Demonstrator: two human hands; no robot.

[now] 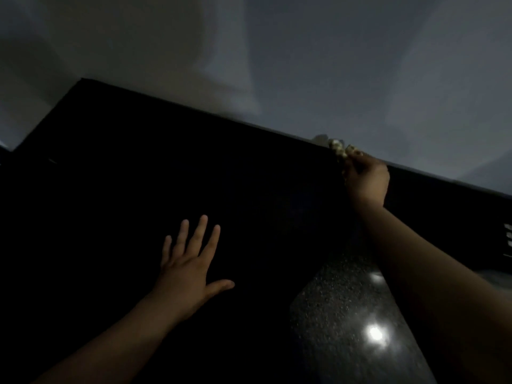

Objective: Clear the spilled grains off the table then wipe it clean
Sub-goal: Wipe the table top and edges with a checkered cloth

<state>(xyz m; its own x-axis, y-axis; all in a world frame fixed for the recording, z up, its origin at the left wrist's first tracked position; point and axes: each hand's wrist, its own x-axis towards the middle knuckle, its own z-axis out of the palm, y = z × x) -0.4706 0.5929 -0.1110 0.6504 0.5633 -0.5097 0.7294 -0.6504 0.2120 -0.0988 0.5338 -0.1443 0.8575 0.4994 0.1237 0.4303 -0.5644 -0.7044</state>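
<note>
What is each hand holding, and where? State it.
The left hand holds nothing, flat on the dark table. The right hand pinches a clump of pale grains at the table's far edge.

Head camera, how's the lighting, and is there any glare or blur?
Head view: very dim; the black table shows almost no detail; bright glare spots sit on the speckled surface; the grains at the right hand look soft.

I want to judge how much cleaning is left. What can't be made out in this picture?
Head view:
- the table: too dark to show any grains lying on it.
- the pale bits at the right hand: small and blurred; held or merely touched, cannot tell; the hand's back hides its palm.
- the white marks: cut off by the right edge.
</note>
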